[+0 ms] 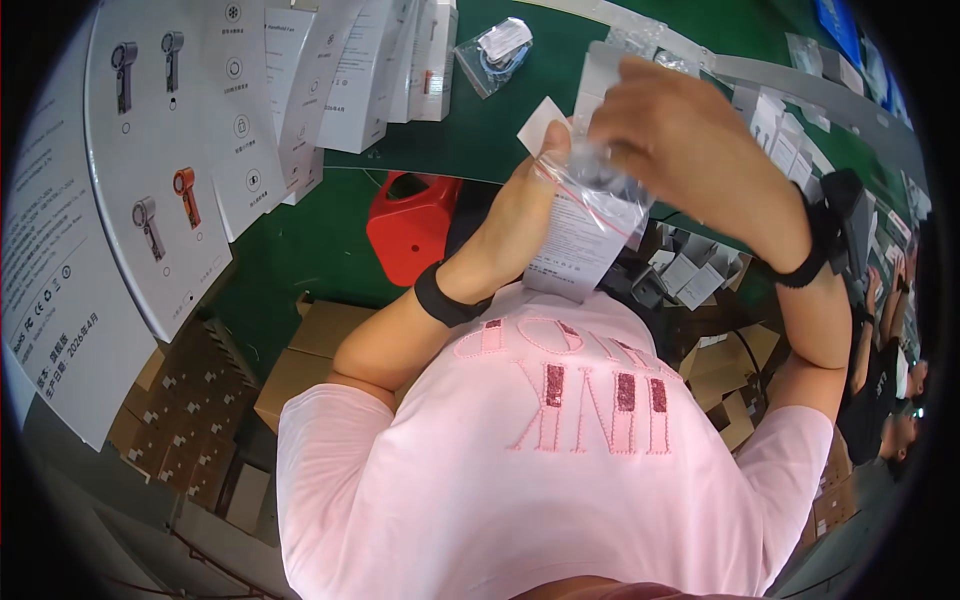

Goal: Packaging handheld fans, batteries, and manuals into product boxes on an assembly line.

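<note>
A white printed carton [572,245] stands upright close to my chest, its top flap [540,128] raised. My left hand [525,205] is closed around the carton's left side, thumb up by the flap. A clear plastic zip bag [618,205] with a red strip lies across the carton's upper part. Over the opening, my right hand [675,135] is bent with its fingers curled, pinching the bag's upper part; these fingers are slightly blurred. Whatever is inside the bag or the carton is hard to make out. Another white flap [598,75] rises behind the right fingers.
Large white cartons with fan pictures [150,150] stand at left. A clear bag with a cable [493,55] lies on the green table [430,140]. A red plastic stool [405,230] is below the edge. Brown boxes [315,350] sit lower; other people [880,390] are at right.
</note>
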A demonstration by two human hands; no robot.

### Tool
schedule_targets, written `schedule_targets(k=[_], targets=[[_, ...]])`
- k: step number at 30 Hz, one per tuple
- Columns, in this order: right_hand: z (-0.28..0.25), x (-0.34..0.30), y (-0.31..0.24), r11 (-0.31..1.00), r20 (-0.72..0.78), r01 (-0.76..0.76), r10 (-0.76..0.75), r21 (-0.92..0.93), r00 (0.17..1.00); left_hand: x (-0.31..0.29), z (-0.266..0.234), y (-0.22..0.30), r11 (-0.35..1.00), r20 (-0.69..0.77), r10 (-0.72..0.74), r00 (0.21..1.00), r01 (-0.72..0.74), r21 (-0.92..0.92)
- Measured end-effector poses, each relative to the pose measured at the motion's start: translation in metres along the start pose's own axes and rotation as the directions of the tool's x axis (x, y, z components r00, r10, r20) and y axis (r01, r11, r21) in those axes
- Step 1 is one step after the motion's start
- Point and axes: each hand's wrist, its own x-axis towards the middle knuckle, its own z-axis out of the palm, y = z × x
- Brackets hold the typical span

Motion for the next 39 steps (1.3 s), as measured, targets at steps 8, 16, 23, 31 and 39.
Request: schedule_targets(k=[8, 16, 23, 31, 39], targets=[[-0.066, 0.005, -0.017, 0.895, 0.675, -0.356, 0.089, 0.270, 0.733, 0.010, 0.002, -0.013, 1.000, -0.122, -0.003, 0.993, 0.007, 0.030], [-0.067, -0.006, -0.015, 0.967, 0.554, -0.045, -0.105, 0.250, 0.826, 0.008, 0.018, 0.002, 0.995, 0.005, -0.079, 0.997, 0.079, 0.069], [-0.031, -0.003, -0.009, 0.801, 0.938, -0.522, -0.137, 0.295, 0.318, -0.002, 0.033, 0.017, 0.915, 0.150, 0.100, 0.984, -0.151, 0.374], [-0.075, -0.057, -0.080, 0.882, 0.232, -0.378, 0.320, 0.282, 0.919, -0.002, 0.017, 0.011, 0.681, 0.324, 0.469, 0.822, -0.570, 0.460], [-0.083, -0.062, -0.069, 0.897, 0.827, -0.417, 0.120, 0.146, 0.550, -0.014, 0.051, 0.014, 0.671, 0.422, 0.384, 0.821, -0.562, 0.484]])
